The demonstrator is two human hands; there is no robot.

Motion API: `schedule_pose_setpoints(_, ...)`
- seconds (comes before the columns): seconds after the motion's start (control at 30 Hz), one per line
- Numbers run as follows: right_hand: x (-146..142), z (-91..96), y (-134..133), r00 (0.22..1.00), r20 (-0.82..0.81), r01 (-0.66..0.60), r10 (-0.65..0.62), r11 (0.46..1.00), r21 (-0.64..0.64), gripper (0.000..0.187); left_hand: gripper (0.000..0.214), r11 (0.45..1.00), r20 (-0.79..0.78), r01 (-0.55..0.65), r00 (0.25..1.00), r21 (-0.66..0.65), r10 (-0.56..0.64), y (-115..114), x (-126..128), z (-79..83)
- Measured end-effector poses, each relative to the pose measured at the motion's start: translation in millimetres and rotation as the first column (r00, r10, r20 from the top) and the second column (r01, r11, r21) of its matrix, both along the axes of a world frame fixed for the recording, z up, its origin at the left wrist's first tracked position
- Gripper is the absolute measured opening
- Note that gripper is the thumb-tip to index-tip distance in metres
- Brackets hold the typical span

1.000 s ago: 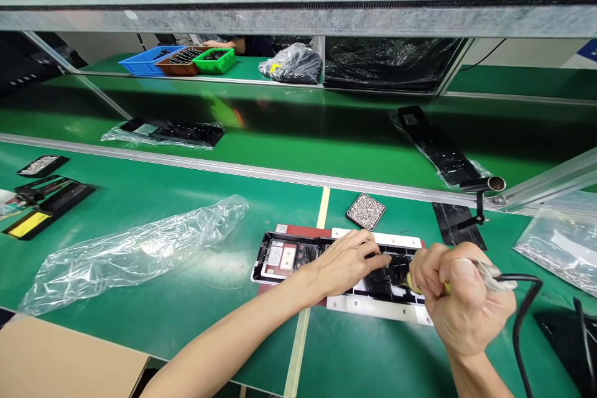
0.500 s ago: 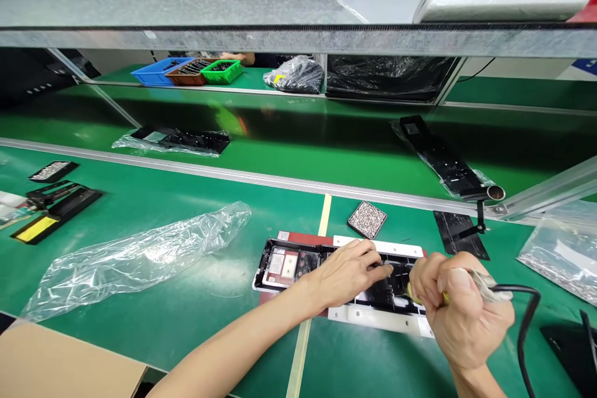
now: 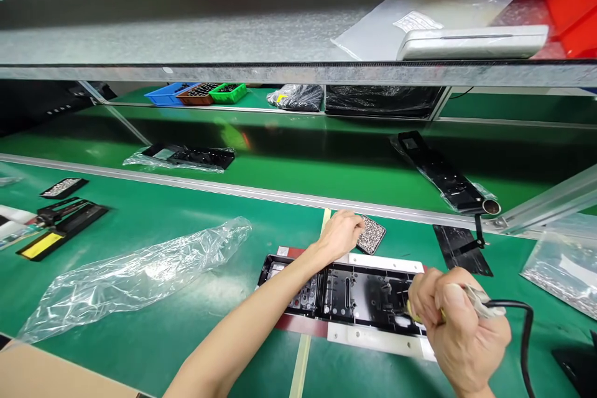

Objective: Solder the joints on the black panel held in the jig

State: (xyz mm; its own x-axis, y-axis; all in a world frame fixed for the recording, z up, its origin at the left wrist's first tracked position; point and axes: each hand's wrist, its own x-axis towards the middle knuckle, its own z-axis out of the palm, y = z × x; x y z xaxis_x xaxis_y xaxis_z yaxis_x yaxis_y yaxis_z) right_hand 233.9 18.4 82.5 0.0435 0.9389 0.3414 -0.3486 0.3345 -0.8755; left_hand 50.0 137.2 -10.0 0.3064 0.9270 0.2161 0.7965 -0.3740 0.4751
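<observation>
A long black plastic housing (image 3: pixel 368 289) lies open side up between white strips of a red-based fixture (image 3: pixel 303 325). My right hand (image 3: pixel 461 323) is closed in a fist around a soldering iron (image 3: pixel 412 311) with a yellow handle, pointed down at the right end of the housing. Its tip cannot be made out clearly. From the back of the fist runs a black cord (image 3: pixel 527 336), with whitish wrapping at its start. My left hand (image 3: pixel 342 233) is at the left edge of a small black tray (image 3: pixel 372 236) of tiny metal pieces, fingertips pinched together. Anything between them is too small to see.
Left of the fixture lies a clear plastic bag (image 3: pixel 153 270). At far left are black parts (image 3: pixel 69 224) and another small tray (image 3: pixel 64 188). A metal shelf (image 3: pixel 233 73) crosses above the bench. A small round-topped stand (image 3: pixel 480 230) and a bag of pieces (image 3: pixel 564 267) are at right.
My left hand has left the housing and moved up to the small tray. The right hand stays at the housing's right end with the soldering iron. The camera view has tilted up slightly.
</observation>
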Motion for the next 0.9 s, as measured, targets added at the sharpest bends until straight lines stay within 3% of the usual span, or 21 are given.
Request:
schedule_pose_setpoints(0.23,1,1.1,0,1.000,0.000,0.015,-0.015,1.000,0.012,0.035,0.019,0.999,-0.091,-0.032,0.995,-0.015,0.031,7,19,2.5)
schedule_pose_setpoints(0.4,3,3.5,0,1.000,-0.011,0.024,-0.025,1.000,-0.014,0.034,0.016,0.997,-0.063,-0.052,0.997,-0.055,0.048,11,24,4.7)
schedule_pose_setpoints(0.57,4,8.5,1,0.999,-0.006,0.033,-0.034,0.999,-0.028,0.034,0.018,0.987,0.054,-0.089,0.994,-0.136,0.097,4,24,27.1)
schedule_pose_setpoints(0.73,2,9.8,3,0.999,0.008,0.032,-0.032,0.999,0.002,0.034,0.016,0.954,0.246,-0.119,0.951,-0.274,0.189,-12,9,50.4)
schedule_pose_setpoints(0.9,5,4.1,3,0.999,0.005,0.038,-0.037,0.999,-0.026,0.032,0.017,0.927,0.414,-0.045,0.886,-0.373,0.210,-49,-12,62.0)
